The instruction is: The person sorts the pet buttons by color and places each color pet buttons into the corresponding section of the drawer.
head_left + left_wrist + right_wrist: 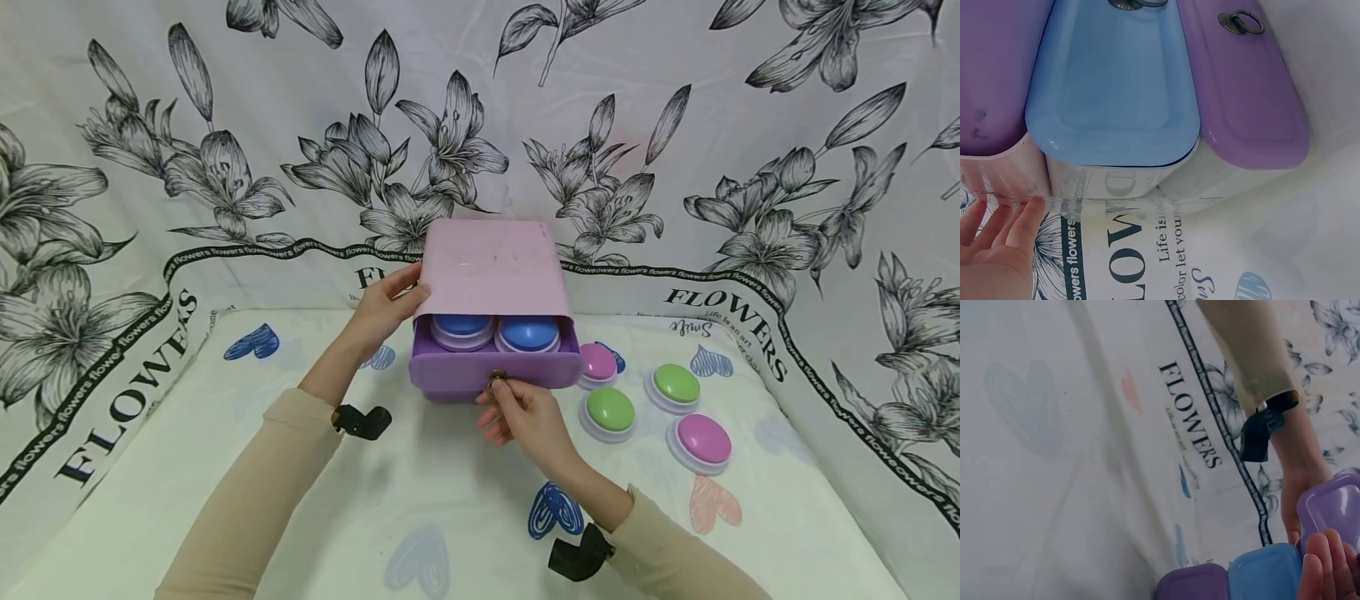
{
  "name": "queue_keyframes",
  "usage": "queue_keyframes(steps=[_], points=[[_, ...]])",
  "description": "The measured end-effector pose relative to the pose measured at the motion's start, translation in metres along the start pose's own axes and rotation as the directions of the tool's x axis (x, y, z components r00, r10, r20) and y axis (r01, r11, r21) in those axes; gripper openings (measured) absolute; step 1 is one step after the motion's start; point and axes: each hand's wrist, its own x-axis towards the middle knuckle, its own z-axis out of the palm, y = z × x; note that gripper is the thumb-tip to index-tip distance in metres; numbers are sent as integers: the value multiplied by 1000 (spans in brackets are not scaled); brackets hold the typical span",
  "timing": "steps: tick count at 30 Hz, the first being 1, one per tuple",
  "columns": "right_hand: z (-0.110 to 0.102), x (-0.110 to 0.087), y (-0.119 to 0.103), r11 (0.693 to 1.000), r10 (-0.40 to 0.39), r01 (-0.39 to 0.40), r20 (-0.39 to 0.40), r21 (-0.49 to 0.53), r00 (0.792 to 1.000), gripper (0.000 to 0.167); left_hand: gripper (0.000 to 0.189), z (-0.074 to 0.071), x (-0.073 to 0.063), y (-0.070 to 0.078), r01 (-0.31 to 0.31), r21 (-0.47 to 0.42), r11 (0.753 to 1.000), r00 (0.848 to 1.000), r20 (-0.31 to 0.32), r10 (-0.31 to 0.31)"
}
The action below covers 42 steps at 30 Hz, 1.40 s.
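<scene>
Head view: right hand [527, 417] is pinching the ring [497, 377], likely best for stiff drawer [450, 371]; straight-fingered left hand [381, 312] is touching casing [491, 271].

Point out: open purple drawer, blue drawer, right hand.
Open purple drawer [463, 369]: head view, on its front panel.
Blue drawer [1113, 90]: left wrist view, middle of its front.
Right hand [532, 415]: head view, middle of the hand.

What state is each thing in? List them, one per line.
Top purple drawer: pulled open
Middle blue drawer: looks closed
Bottom purple drawer: looks closed
Two blue buttons: inside the top drawer, domes up
Two green buttons: on the cloth, domes up
Two pink buttons: likewise
Ring pull: pinched by right hand
Pink casing: touched by left hand
</scene>
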Motion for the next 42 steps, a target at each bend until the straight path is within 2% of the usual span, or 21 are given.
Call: queue_keyframes(steps=[4, 11, 15, 22, 31, 37, 42], points=[[-1, 8, -2, 1000, -1, 1, -5, -6, 1000, 31, 61, 0, 3, -5, -2, 14, 1000, 1000, -11, 2], [-4, 31, 22, 1000, 8, -8, -31, 7, 999, 34, 62, 0, 2, -4, -3, 29, 1000, 1000, -10, 3], [-4, 38, 27, 1000, -2, 2, -47, 0, 999, 36, 61, 0, 3, -5, -1, 24, 1000, 1000, -16, 1], [-2, 46, 25, 1000, -14, 14, -53, 5, 998, 41, 62, 0, 4, -7, -5, 25, 1000, 1000, -23, 6], [-3, 55, 21, 998, 49, -47, -46, 31, 998, 40, 59, 1, 4, -6, 3, -5, 1000, 1000, -31, -3], [-4, 60, 19, 998, 61, -59, -45, 37, 997, 40, 59, 1, 1, -1, 20, -33, 999, 1000, -18, -21], [-4, 64, 18, 999, 43, -42, -26, 31, 999, 41, 59, 4, -7, 14, 32, -27, 999, 999, -9, -32]])
